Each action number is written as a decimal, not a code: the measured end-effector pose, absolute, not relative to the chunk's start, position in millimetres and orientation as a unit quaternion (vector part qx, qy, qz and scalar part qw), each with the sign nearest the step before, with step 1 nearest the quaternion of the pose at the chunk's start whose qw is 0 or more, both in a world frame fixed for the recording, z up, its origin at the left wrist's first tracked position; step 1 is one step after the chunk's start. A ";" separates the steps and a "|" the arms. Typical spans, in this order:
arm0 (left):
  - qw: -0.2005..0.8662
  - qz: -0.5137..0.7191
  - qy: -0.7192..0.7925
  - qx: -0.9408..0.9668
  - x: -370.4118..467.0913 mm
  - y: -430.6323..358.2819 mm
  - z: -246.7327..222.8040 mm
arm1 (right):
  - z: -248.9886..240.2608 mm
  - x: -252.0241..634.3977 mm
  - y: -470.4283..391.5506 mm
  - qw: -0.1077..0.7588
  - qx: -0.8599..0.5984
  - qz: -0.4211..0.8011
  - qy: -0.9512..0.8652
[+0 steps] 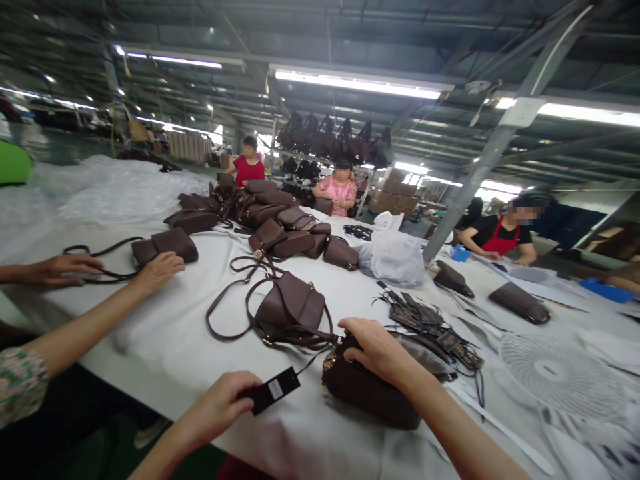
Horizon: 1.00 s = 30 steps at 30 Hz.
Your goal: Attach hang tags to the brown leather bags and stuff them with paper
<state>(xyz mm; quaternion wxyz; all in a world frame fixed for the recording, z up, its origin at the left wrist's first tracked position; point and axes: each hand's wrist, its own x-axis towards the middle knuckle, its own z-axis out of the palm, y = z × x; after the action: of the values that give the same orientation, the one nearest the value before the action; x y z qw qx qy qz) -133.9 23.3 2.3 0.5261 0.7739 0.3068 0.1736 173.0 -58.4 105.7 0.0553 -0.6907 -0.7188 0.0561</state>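
Dark brown leather-look fills the near edge of the white-covered table [165, 340], where our right hand [373, 347] lies over the top of a bag [370, 393], thumb and fingers slightly parted and curved onto it. Our left hand [225, 403] is nearly closed, pinching the end of a black tag [276, 390] between thumb and fingers; the tag's thin cord runs up toward the bag, and a pale label shows on its face. Just beyond the bag we see a smaller flap bag [293, 303], its looped strap spread on the cloth. To the right of it lies a heap of black tags with cords [430, 327], and past those stands a white fan [555, 373]. Farther back is a pile of brown bags [270, 213]. At our left, a co-worker's hands [163, 270] touch another brown bag [165, 248] and its strap.
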 end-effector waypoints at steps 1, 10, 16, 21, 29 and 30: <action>0.531 0.180 0.301 0.771 -128.2 22.2 4.4 | 105.9 172.0 -58.2 0.051 -0.689 0.056 -0.721; 0.922 0.285 0.167 0.201 9.3 33.2 -7.8 | 100.3 171.3 -70.2 0.077 -0.681 0.064 -0.725; 0.904 0.416 0.093 0.042 1.1 57.6 7.3 | 99.5 169.3 -74.4 0.101 -0.682 0.054 -0.722; 0.837 0.528 0.107 0.102 -48.8 79.0 24.5 | 96.8 172.7 -78.2 0.117 -0.676 0.041 -0.727; 0.636 0.519 0.192 0.538 -77.7 71.6 122.1 | 100.7 167.8 -86.6 0.138 -0.651 0.024 -0.746; 0.595 0.499 0.187 0.602 -73.7 68.8 146.4 | 104.9 164.6 -89.2 0.156 -0.651 0.032 -0.742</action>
<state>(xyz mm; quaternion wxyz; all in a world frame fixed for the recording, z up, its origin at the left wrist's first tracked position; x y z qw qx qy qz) -73.7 68.8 146.4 0.5948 0.6015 0.1873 0.4992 164.6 -89.2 104.9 0.1563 -0.6509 -0.7422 0.0324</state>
